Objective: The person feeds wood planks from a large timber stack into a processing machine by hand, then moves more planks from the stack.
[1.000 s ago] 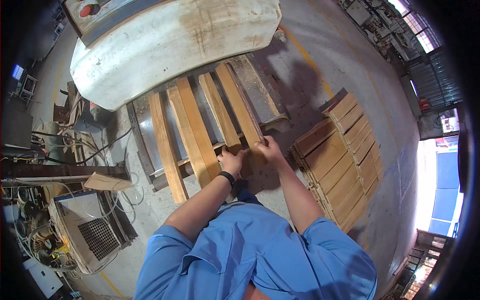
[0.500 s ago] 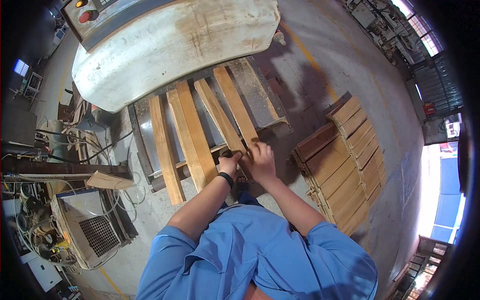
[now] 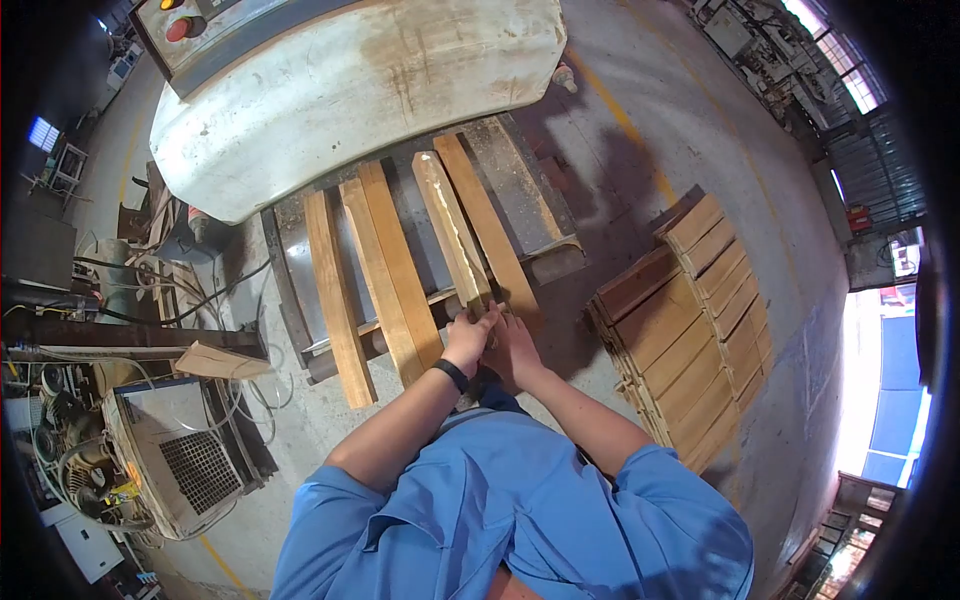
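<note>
My left hand [image 3: 468,340], a black band on its wrist, is closed round the near end of a wooden board [image 3: 440,205]. An uneven whitish line, like a bead of glue, runs along this board, which looks tipped toward its edge. My right hand [image 3: 513,350] closes on the same end from the right; its fingertips are partly hidden. Close by on the right lies a flat wooden board [image 3: 487,225]. To the left are two boards side by side [image 3: 385,260] and a single narrow board [image 3: 335,300], all on the machine's metal bed [image 3: 520,190].
A white machine housing [image 3: 350,90] stands beyond the bed, with a red button [image 3: 179,29] at its upper left. Stacked boards [image 3: 680,340] are at my right. On the left stands a cabinet with a mesh grille [image 3: 200,465], with hoses around it.
The held board has turned, bringing the whitish line into view, and its far end has shifted right toward the neighbouring board. Both hands have moved slightly lower, with the right closer to the left.
</note>
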